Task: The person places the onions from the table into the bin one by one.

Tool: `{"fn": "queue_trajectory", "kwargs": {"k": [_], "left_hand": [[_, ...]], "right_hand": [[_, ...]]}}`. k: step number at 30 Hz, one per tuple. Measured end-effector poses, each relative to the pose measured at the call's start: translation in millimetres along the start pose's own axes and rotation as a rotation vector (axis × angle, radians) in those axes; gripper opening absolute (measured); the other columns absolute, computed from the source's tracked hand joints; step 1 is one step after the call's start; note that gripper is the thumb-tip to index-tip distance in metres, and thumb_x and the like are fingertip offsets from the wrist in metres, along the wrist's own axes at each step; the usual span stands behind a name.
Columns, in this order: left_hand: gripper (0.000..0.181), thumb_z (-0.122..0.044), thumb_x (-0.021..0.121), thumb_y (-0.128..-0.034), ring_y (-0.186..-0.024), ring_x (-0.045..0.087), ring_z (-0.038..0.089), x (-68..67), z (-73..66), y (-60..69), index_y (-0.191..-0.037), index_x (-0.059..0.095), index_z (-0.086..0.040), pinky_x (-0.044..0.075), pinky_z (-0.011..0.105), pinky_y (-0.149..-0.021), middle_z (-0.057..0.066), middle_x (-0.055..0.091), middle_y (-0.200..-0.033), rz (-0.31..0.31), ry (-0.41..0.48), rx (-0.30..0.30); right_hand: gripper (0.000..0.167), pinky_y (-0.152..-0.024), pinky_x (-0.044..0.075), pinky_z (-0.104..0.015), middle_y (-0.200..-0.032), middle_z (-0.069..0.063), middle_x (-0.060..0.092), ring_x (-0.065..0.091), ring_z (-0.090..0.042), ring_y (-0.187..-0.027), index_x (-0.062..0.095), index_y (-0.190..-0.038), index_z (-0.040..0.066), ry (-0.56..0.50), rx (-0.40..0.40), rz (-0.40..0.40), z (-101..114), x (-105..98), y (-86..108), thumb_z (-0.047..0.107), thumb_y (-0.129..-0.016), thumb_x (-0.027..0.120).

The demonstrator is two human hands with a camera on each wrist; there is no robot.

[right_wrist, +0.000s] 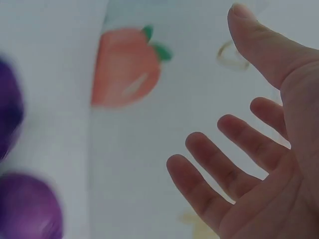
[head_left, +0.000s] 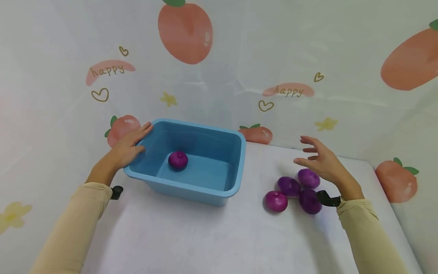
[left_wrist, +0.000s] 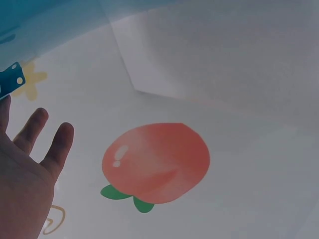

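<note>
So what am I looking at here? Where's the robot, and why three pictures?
There's no robot, just a person working with two bare hands. The widest picture comes from a camera on the head, looking forward and down. The other two come from cameras on the wrists, each showing one hand up close.

On the white surface stands a blue tub with one purple, onion-like ball inside. Four similar purple balls sit on the surface, to the right of the tub. Behind is a backdrop printed with fruit and hearts.

The left hand rests at the tub's left rim. The right hand is near the four balls, holding nothing.
</note>
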State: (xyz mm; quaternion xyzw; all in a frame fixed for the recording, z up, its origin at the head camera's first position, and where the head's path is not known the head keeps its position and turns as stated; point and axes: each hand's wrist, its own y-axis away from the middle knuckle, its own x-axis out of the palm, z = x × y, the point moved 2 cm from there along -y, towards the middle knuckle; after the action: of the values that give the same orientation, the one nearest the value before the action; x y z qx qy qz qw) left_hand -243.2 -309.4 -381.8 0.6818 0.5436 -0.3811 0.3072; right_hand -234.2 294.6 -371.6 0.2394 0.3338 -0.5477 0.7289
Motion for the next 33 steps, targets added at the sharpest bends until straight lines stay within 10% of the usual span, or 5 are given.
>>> {"fn": "queue_trajectory", "kwargs": {"k": [5,13,33], "left_hand": [[0.074,-0.012,0.048,-0.0967,-0.158,0.014,0.047,-0.2,0.7,1.3,-0.164,0.020,-0.028,0.024,0.081,-0.112,0.001,0.014,-0.174,0.006,-0.002,-0.002],[0.075,-0.012,0.048,-0.0966,-0.159,0.013,0.045,-0.4,3.0,1.6,-0.164,0.019,-0.030,0.022,0.080,-0.114,-0.002,0.012,-0.174,0.003,-0.006,-0.017],[0.075,-0.012,0.048,-0.0963,-0.158,0.012,0.047,0.9,1.1,0.8,-0.164,0.019,-0.028,0.024,0.082,-0.111,0.001,0.013,-0.174,-0.001,0.003,-0.014]], "right_hand": [[0.087,-0.089,0.057,-0.031,-0.158,-0.024,0.042,0.054,-0.049,-0.132,0.027,-0.160,0.008,0.025,0.075,-0.012,-37,-1,17.9,0.037,-0.093,0.074],[0.092,-0.101,0.048,-0.067,-0.158,-0.031,0.038,0.047,-0.055,-0.136,0.023,-0.160,0.001,0.037,0.175,0.004,-80,10,27.6,0.042,-0.093,0.072],[0.095,-0.100,0.049,-0.065,-0.148,-0.042,0.038,0.049,-0.056,-0.129,0.020,-0.155,-0.011,0.016,0.255,0.143,-118,40,29.4,0.041,-0.094,0.070]]}}
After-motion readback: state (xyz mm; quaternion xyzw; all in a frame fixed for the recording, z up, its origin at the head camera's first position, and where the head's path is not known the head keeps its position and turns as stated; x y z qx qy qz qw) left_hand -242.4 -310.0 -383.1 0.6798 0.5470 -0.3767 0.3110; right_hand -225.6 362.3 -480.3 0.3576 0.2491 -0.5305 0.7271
